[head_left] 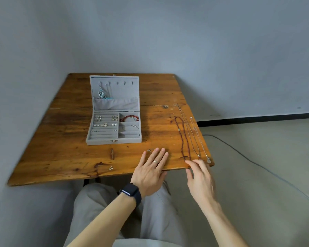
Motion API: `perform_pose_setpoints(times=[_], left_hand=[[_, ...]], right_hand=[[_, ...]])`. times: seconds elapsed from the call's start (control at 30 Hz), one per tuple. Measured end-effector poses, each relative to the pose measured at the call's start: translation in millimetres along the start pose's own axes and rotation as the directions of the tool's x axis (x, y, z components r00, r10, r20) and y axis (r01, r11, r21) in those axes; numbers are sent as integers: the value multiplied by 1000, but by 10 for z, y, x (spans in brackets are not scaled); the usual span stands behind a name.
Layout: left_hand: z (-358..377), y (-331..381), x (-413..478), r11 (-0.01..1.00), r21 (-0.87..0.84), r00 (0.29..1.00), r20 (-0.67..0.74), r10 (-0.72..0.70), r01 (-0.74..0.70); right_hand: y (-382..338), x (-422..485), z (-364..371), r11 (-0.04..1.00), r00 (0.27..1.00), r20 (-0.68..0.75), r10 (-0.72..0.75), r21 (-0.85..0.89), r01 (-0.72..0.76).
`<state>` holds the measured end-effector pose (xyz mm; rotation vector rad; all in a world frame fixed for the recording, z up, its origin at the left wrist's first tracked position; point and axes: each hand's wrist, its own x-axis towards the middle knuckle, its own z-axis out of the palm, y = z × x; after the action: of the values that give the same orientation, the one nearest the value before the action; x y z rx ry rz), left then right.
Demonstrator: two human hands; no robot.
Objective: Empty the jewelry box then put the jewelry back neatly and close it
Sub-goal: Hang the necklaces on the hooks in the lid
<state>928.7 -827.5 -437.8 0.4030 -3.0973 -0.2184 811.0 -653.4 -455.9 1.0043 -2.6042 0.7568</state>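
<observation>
Okay, watching from here: the jewelry box (114,138) sits open at the middle of the surface (64,154), its lid (114,104) propped upright. It's far from emptied: rings and studs fill the left rows, a red bracelet (129,118) lies in the top right compartment, and one piece hangs from a lid hook.

The left hand (151,168) lies flat on the wood with straight fingers (161,155) and grips nothing. Its fingertips lie just beside a thin bangle (150,150). The right hand (200,177) hovers at the near right corner, loosely spread and holding nothing, fingertips at the near end of the beaded necklace (183,138). I can't tell whether they touch it.

Here's my worry. That necklace and the silver chains (194,136) lie side by side along the right edge, and the pendant (208,160) is almost on the corner. A sideways brush from that hand could send it to the floor (257,193). Lifting one strand carelessly could drag its neighbours or tangle them. The small earring (111,168) near the front edge could also be swept off by a forearm.

For room, there's broad bare wood between box and necklaces, and more to the left. I'd work inward, away from the edges.
</observation>
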Motion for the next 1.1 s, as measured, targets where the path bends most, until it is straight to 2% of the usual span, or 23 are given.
perform_pose_setpoints(times=[0.1, 0.23, 0.3, 0.33, 0.37, 0.4, 0.43, 0.47, 0.5, 0.57, 0.67, 0.77, 0.93, 1.1], left_hand=[[-10, 17, -43, 997, -79, 999, -39, -12, 8], [-85, 170, -169, 969, -244, 976, -217, -20, -34], [-141, 299, -254, 896, -442, 984, -144, -104, 29], [-165, 372, -271, 818, -566, 987, -46, -155, 102], [-209, 444, -275, 687, -696, 974, 83, -210, 207], [-258, 503, -260, 485, -809, 940, 242, -240, 332], [-312, 561, -238, 231, -866, 892, 400, -210, 443], [-355, 609, -207, 1, -857, 849, 511, -131, 516], [-384, 652, -176, -151, -820, 824, 564, -53, 552], [-388, 730, -101, -333, -760, 810, 585, 23, 558], [-365, 832, 9, -524, -705, 822, 570, -17, 478], [-371, 852, 104, -565, -704, 824, 562, -73, 430], [-534, 721, 266, -492, -783, 858, 498, -127, 381], [-818, 370, 409, -461, -819, 851, 478, -217, 343]], right_hand=[[45, 0, -7, 995, 998, -22, -55, 82, 57], [82, 6, -70, 986, 995, -41, -95, 135, 100], [37, -18, -166, 978, 996, -40, -83, 191, 89], [10, -48, -233, 972, 996, -33, -84, 218, 89], [-18, -87, -309, 966, 995, -28, -95, 239, 99], [-46, -134, -384, 961, 993, -24, -112, 251, 114], [-64, -190, -447, 958, 992, -18, -125, 257, 126], [-77, -250, -500, 957, 991, -9, -131, 261, 129], [-85, -315, -545, 957, 991, 5, -132, 262, 126], [-85, -452, -616, 960, 992, 26, -121, 257, 110], [-68, -632, -711, 962, 996, 56, -70, 269, 53], [-38, -782, -758, 948, 998, 66, 10, 316, -31], [-54, -960, -779, 911, 988, 96, 121, 384, -149], [-44, -1074, -695, 898, 983, 105, 152, 401, -181]])
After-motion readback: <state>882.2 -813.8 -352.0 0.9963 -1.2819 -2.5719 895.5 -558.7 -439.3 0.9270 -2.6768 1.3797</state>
